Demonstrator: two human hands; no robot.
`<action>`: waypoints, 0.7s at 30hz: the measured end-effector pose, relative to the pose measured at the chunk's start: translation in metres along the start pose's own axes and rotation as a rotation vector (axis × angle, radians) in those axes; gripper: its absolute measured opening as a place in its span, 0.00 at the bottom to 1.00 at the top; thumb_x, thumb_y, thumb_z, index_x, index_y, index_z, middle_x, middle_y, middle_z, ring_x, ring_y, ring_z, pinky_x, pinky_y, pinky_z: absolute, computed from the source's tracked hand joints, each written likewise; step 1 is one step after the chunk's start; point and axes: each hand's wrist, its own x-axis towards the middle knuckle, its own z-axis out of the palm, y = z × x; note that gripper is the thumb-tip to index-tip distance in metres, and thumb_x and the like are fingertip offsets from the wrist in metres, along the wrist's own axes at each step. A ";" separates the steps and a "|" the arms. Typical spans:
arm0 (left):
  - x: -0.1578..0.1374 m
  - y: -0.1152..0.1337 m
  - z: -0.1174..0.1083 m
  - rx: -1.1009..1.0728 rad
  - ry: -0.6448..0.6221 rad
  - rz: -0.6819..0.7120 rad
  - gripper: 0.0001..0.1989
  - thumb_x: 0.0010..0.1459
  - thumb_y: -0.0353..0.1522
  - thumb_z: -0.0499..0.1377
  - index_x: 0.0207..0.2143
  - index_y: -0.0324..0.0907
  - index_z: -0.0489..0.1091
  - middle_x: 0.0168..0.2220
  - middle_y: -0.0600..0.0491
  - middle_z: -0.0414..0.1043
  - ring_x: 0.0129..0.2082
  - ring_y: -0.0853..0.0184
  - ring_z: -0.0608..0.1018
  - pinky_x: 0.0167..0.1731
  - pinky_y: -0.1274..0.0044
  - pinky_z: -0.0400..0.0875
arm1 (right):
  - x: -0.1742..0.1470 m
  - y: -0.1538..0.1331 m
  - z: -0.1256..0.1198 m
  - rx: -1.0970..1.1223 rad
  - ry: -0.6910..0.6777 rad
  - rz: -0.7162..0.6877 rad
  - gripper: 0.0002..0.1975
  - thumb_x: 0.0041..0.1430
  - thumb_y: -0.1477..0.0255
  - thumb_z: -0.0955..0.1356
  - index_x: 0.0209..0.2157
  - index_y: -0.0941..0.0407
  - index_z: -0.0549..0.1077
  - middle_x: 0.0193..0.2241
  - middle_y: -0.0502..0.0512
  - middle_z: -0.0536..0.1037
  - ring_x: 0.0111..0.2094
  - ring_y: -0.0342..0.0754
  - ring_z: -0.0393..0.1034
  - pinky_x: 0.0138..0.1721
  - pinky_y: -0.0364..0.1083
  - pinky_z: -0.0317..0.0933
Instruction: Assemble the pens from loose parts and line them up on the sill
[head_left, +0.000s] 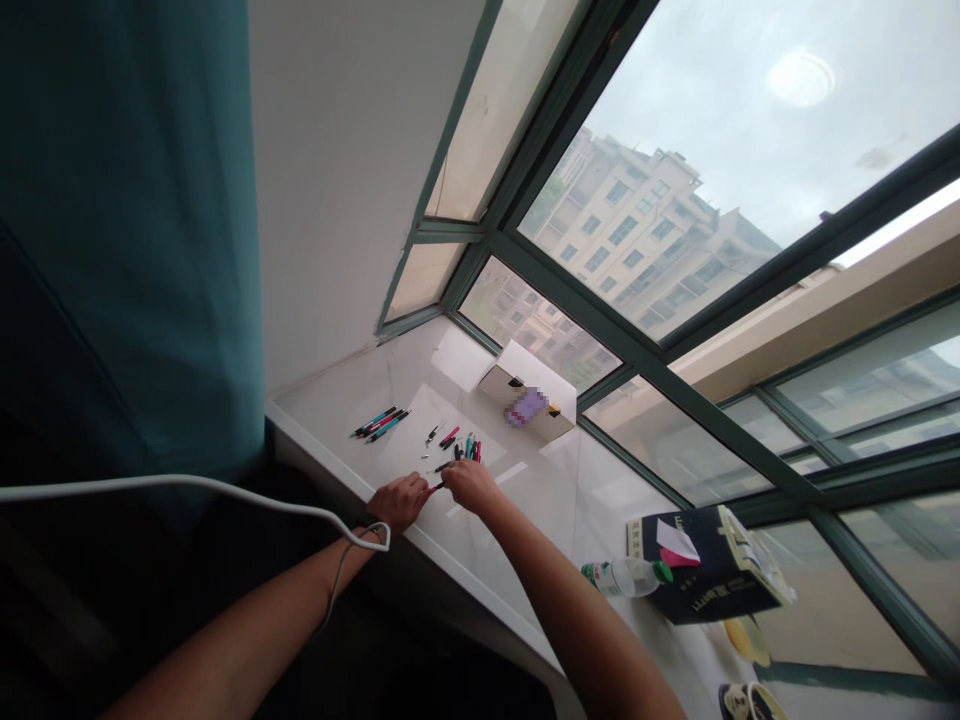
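Observation:
My left hand (pixel 399 499) and my right hand (pixel 469 485) meet over a white windowsill (pixel 570 490), both closed around a small red pen part (pixel 436 488) held between them. Just beyond my fingers lies a loose cluster of pen parts (pixel 459 447), in red, teal and black. Further left, a group of whole pens (pixel 381 423) lies side by side on the sill. A white cable (pixel 187 484) loops to my left wrist.
A white cardboard box (pixel 529 395) stands against the window behind the pens. To the right lie a plastic bottle (pixel 626 575) on its side and a dark blue bag (pixel 712 570). A teal curtain (pixel 127 230) hangs at the left. Window frames (pixel 637 345) border the sill.

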 end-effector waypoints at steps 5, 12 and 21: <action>-0.001 -0.001 0.000 -0.002 0.011 0.064 0.19 0.67 0.43 0.45 0.33 0.44 0.69 0.34 0.52 0.71 0.33 0.67 0.71 0.27 0.76 0.57 | -0.002 0.008 0.007 0.035 -0.025 0.018 0.11 0.63 0.73 0.63 0.38 0.55 0.78 0.38 0.59 0.79 0.41 0.50 0.73 0.40 0.44 0.61; 0.002 -0.007 0.001 0.028 0.043 0.199 0.16 0.67 0.40 0.46 0.34 0.43 0.68 0.34 0.51 0.70 0.37 0.64 0.69 0.34 0.74 0.60 | 0.002 0.022 0.018 0.249 -0.056 0.048 0.10 0.59 0.72 0.67 0.40 0.52 0.80 0.36 0.56 0.81 0.38 0.50 0.73 0.38 0.44 0.59; 0.004 -0.010 0.004 0.066 -0.008 0.302 0.16 0.68 0.40 0.45 0.35 0.43 0.68 0.33 0.52 0.70 0.36 0.64 0.69 0.35 0.73 0.59 | -0.001 0.041 0.044 0.712 -0.043 0.066 0.08 0.53 0.71 0.70 0.34 0.56 0.81 0.28 0.53 0.79 0.29 0.46 0.69 0.33 0.43 0.57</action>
